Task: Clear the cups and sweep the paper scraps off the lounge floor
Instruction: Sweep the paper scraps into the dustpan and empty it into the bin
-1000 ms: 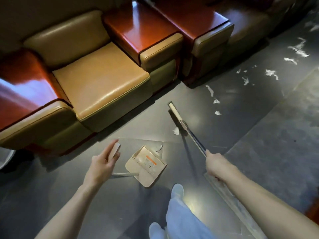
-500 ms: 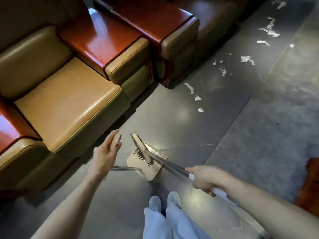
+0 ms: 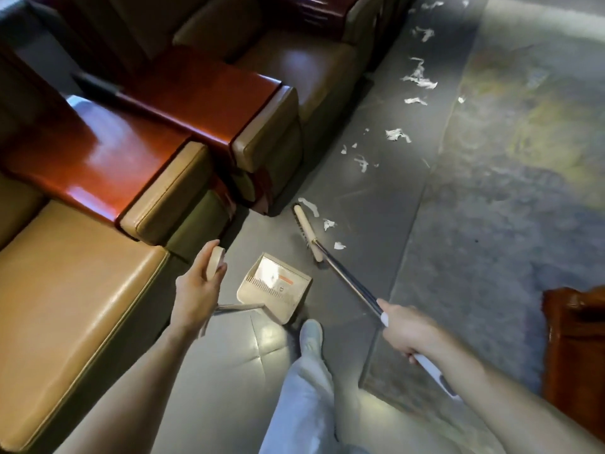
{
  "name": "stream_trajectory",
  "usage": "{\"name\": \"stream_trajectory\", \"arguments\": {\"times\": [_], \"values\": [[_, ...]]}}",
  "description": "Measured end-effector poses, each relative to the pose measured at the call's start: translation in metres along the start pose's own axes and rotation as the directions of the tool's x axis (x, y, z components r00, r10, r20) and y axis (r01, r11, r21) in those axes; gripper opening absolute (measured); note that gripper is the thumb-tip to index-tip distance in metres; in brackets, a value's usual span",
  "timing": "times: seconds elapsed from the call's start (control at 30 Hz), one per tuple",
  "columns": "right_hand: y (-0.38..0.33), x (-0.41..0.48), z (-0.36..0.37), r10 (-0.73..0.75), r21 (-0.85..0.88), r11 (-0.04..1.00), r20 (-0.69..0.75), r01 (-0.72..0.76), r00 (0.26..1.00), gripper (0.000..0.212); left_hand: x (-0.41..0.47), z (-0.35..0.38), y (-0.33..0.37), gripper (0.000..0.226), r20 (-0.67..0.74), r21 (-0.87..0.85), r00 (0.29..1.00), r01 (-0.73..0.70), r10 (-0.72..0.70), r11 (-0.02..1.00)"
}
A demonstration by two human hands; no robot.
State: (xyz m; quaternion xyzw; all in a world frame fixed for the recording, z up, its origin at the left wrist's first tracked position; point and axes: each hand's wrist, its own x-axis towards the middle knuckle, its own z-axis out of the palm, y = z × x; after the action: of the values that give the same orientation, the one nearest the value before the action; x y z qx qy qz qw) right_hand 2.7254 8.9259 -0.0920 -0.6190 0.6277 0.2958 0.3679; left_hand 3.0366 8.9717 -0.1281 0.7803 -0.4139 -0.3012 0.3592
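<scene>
Right grip clamps the broom, scraps beside its head; left grip clamps the dustpan.

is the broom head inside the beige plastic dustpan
No, the beige broom head sits on the grey floor beyond the beige plastic dustpan, beside white paper scraps.

Glossy red wood armrests, smooth tan leather seat, shiny metal broom handle, torn paper scraps
</scene>
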Motion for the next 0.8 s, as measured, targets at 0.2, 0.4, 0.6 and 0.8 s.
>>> {"name": "stream_trajectory", "arguments": {"times": [0.2, 0.4, 0.6, 0.8], "values": [[-0.009, 0.07, -0.08, 0.155, 0.035, 0.987, -0.016, -0.154, 0.988, 0.083, 0.114, 0.047, 0.035, 0.045, 0.135, -0.02, 0.991, 0.003, 0.0, 1.0], [-0.029, 0.112, -0.108, 0.124, 0.064, 0.99, 0.069, -0.129, 0.99, 0.077, 0.199, 0.093, 0.075, 0.038, 0.322, 0.101, 0.947, -0.043, 0.009, 0.994], [-0.032, 0.114, -0.116, -0.002, 0.237, 0.97, 0.236, -0.055, 0.972, 0.065, 0.235, 0.099, 0.083, 0.044, 0.281, 0.133, 0.96, -0.039, 0.0, 0.99], [-0.014, 0.097, -0.153, 0.017, 0.38, 0.918, 0.248, -0.113, 0.968, 0.068, 0.242, 0.093, 0.084, 0.046, 0.208, 0.088, 0.977, 0.021, -0.039, 0.996]]}}
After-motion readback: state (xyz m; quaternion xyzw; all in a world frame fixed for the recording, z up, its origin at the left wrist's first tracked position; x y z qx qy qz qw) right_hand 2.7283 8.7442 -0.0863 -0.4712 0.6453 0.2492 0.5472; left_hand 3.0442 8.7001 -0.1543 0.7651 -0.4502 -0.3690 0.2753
